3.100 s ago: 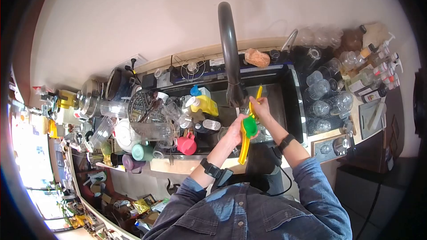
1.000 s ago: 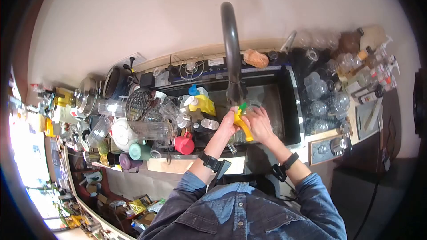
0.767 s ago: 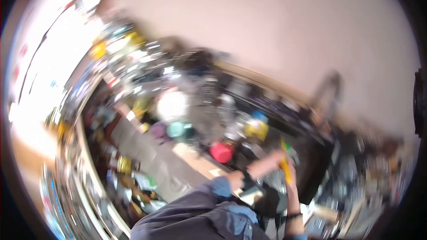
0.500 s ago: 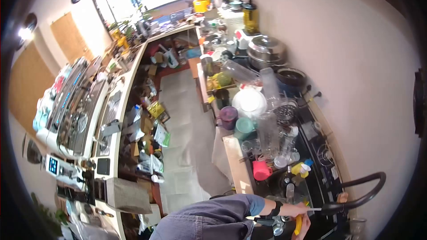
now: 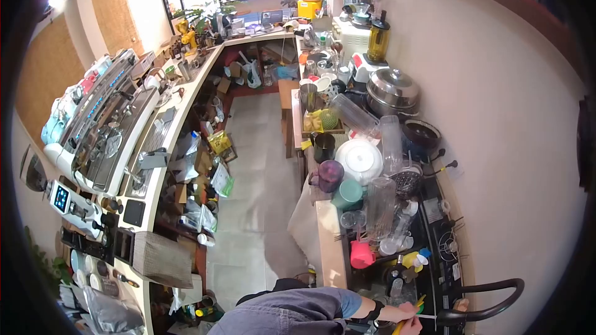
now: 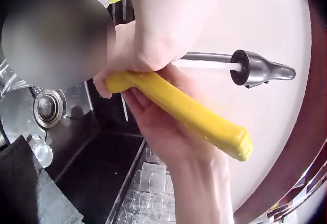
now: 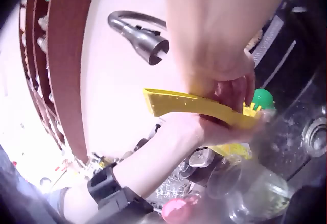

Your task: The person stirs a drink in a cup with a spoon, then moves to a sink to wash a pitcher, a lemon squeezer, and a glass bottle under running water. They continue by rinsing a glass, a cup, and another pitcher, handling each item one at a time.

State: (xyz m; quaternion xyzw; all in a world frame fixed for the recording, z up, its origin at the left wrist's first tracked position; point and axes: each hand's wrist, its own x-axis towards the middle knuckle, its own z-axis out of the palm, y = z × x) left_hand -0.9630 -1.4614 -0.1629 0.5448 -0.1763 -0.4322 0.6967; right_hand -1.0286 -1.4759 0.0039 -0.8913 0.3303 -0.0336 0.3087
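Note:
Both hands hold a yellow citrus squeezer (image 6: pixel 189 112) with a green cup (image 7: pixel 263 99), at the near end of the sink. In the left wrist view, my left hand (image 6: pixel 148 42) grips the squeezer at its cup end, which is partly hidden by a blurred patch. My right hand (image 7: pixel 217 60) curls its fingers by the squeezer's handles in the right wrist view. Water (image 6: pixel 207 64) runs from the dark faucet head (image 6: pixel 250 71) toward the hands. The head view catches the squeezer only at its bottom edge.
The black sink (image 6: pixel 99 155) lies below the hands. Beside it stand a pink cup (image 5: pixel 362 254), a yellow bottle (image 5: pixel 413 262), clear pitchers (image 5: pixel 380 208) and a white plate (image 5: pixel 355 161). Glasses (image 6: pixel 153 178) line the sink's other side. A coffee machine (image 5: pixel 99 127) stands across the aisle.
The head view has swung left toward the window and aisle, so sink and hands now sit at the bottom right. The squeezer was turned over and brought under the faucet; both hands keep holding it.

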